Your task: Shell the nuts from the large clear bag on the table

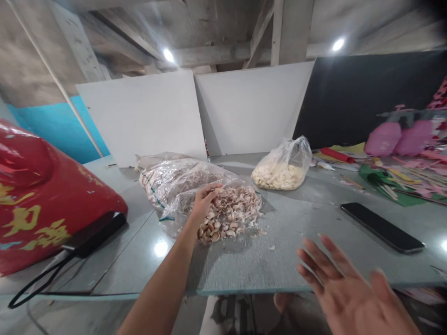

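My left hand reaches to the mouth of a large clear plastic bag lying on its side. Its fingers are bent together at the edge of the pile, and what they pinch is too small to make out. Unpeeled garlic cloves and loose papery garlic skins spill from the bag onto the grey table. My right hand is raised over the table's front edge, palm up, fingers spread, with nothing in it. Beyond it stands a smaller clear bag of pale peeled cloves.
A black phone lies at the right. A red bag with yellow print and a black device with a strap stand at the left. Coloured paper scraps and pink bottles crowd the far right. White boards rise behind.
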Demonstrator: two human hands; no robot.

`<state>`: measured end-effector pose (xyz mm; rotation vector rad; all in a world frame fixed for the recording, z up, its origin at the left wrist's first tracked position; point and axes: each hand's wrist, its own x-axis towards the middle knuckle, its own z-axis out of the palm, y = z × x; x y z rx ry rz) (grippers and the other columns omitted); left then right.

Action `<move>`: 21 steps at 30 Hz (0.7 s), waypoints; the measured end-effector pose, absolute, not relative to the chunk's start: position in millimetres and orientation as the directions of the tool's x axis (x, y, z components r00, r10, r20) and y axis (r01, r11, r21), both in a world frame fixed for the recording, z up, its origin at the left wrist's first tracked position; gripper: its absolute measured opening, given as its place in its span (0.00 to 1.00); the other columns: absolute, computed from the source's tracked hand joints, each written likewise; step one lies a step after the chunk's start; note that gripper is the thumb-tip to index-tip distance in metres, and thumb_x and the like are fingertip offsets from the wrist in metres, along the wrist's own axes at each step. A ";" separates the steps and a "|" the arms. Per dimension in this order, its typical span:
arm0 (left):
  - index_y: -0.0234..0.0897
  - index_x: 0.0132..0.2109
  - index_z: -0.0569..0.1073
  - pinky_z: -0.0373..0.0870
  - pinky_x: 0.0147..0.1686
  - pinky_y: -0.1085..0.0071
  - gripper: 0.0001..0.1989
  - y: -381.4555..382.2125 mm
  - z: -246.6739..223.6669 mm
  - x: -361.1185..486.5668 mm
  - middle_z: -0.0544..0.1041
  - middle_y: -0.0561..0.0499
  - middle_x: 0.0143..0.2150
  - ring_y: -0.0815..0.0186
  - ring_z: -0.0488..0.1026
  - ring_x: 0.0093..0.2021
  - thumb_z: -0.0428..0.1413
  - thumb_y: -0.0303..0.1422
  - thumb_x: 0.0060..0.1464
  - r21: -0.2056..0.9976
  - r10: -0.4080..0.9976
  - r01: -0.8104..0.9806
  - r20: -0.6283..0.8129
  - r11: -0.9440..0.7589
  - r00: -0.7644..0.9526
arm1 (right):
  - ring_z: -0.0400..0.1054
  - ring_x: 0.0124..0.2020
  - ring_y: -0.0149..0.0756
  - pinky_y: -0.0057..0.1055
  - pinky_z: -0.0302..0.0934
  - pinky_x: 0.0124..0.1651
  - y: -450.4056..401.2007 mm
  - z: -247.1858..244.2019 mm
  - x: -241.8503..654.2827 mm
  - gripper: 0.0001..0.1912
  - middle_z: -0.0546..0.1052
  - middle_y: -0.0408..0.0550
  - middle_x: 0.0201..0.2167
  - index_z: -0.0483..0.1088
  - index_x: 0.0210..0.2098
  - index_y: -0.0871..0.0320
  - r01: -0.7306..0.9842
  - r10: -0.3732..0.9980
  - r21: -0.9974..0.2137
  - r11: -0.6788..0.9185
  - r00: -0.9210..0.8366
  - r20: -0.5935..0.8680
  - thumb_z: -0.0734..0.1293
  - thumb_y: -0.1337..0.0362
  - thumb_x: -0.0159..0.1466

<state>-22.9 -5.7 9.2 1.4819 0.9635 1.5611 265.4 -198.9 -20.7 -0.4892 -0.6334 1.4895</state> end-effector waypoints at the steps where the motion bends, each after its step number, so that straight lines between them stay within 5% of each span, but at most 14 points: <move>1: 0.31 0.39 0.75 0.60 0.17 0.78 0.16 -5.6 8.8 -23.3 0.64 0.57 0.17 0.75 0.60 0.17 0.57 0.37 0.44 0.904 0.904 -0.024 0.426 -0.427 -0.033 | 0.63 0.53 0.46 0.46 0.60 0.52 -197.4 -0.3 251.0 0.27 0.69 0.51 0.52 0.66 0.52 0.50 -0.772 0.995 -0.635 0.007 -0.060 0.084 0.55 0.44 0.60; 6: 0.31 0.40 0.75 0.60 0.17 0.78 0.16 -3.9 6.6 -24.9 0.64 0.57 0.18 0.75 0.60 0.17 0.57 0.37 0.45 0.898 0.898 -0.023 0.438 -0.439 -0.035 | 0.63 0.54 0.46 0.49 0.58 0.53 -202.1 48.0 214.7 0.29 0.70 0.52 0.51 0.65 0.53 0.48 -0.770 0.963 -0.635 -0.069 -0.218 0.161 0.56 0.42 0.58; 21: 0.31 0.39 0.76 0.60 0.17 0.77 0.16 -5.4 8.1 -24.3 0.65 0.57 0.18 0.75 0.61 0.16 0.57 0.36 0.43 0.898 0.898 -0.026 0.439 -0.440 -0.042 | 0.69 0.46 0.45 0.45 0.63 0.45 -209.2 38.9 217.0 0.24 0.74 0.54 0.45 0.69 0.45 0.50 -0.728 0.900 -0.669 -0.150 -0.381 0.213 0.56 0.43 0.59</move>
